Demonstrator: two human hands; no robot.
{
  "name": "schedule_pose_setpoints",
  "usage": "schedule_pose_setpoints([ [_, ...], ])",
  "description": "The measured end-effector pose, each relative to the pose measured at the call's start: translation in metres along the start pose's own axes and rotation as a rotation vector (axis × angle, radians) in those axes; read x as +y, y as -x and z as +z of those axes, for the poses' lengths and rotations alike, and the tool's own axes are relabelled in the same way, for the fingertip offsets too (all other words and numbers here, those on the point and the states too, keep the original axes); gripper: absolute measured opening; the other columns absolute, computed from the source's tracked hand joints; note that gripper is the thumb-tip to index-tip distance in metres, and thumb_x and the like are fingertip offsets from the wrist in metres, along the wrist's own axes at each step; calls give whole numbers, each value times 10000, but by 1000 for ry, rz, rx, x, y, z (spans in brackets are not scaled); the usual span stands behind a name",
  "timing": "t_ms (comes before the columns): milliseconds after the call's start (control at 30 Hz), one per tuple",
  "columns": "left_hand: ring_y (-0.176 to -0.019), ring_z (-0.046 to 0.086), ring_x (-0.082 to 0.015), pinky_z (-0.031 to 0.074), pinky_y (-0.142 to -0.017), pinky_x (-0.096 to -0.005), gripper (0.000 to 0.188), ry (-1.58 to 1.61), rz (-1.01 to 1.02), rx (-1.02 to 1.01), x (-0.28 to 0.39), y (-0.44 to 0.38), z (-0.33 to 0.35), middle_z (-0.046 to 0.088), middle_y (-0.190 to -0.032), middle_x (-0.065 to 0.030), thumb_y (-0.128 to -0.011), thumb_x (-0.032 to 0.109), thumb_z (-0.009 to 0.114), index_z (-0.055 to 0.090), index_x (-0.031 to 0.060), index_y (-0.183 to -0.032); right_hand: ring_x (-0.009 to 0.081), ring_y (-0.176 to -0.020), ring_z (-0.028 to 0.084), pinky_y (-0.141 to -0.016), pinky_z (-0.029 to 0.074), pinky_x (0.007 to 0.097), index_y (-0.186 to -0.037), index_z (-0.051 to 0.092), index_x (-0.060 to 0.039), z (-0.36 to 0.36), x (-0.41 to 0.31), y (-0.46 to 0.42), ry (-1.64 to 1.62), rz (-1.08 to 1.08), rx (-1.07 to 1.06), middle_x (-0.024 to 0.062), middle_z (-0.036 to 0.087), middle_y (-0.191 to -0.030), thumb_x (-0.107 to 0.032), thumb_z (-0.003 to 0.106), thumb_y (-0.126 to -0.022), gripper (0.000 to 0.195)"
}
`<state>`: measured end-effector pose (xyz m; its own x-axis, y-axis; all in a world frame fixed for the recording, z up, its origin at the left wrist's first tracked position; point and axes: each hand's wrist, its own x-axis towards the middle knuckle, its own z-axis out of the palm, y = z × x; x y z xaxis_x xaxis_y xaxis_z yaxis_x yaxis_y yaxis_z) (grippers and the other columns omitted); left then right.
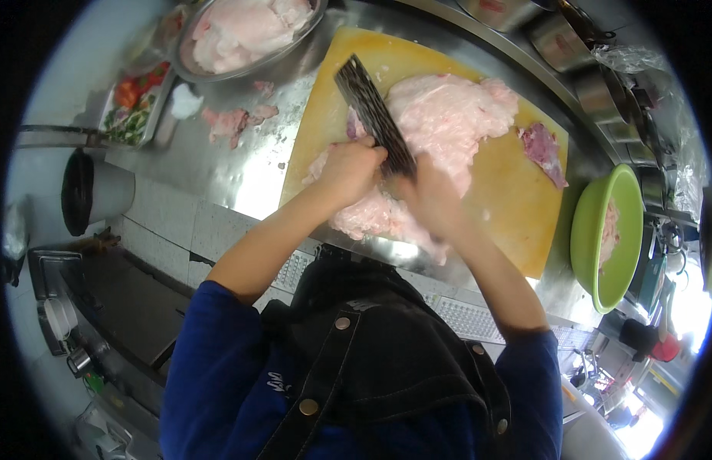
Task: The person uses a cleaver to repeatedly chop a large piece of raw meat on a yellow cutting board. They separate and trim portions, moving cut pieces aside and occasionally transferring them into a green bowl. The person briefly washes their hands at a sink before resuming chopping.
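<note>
My right hand (428, 195), slightly blurred, grips a broad cleaver (373, 109) near its handle end. The dark, streaked blade slants up and to the left across the yellow cutting board (505, 218). Close against the blade's left side, my left hand (350, 169) has its fingers curled on raw meat (364, 215) at the board's near edge. Part of that meat hangs over the edge. A large, pale, fatty slab of raw meat (448, 121) lies just beyond my right hand. The cleaver's handle and cutting edge are hidden.
Right of the board stands a green bowl (583, 253) holding meat; a darker red scrap (543, 152) lies nearby. Upper left are a metal basin (186, 69) of pale meat, meat scraps (229, 123) and a vegetable tray (155, 118). Metal pots (603, 95) line the back. Another person (646, 339) is far right.
</note>
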<state>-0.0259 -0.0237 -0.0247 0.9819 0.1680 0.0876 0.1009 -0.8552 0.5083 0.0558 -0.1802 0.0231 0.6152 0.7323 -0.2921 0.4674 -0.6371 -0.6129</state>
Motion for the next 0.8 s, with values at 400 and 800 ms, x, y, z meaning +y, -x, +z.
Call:
schedule_pose_setpoints([
  [400,-671,642,-262,495,-589,-376,96,212,-77,414,-58,-67,-69,650,-786,-131,-782,103,611,638,50,-857,424,-742,617,-651,484,486,-1182,454,18,-32,55,50,83,-18,33,253,621,-777,-214,596,-883,405],
  [800,-868,615,-259,506,-674,-336,201,123,-147,376,-40,-23,-37,623,-989,-117,-778,121,661,608,44,-956,99,-459,499,-417,409,279,-970,513,-19,-60,39,75,-485,144,264,29,512,-599,-137,609,-861,187],
])
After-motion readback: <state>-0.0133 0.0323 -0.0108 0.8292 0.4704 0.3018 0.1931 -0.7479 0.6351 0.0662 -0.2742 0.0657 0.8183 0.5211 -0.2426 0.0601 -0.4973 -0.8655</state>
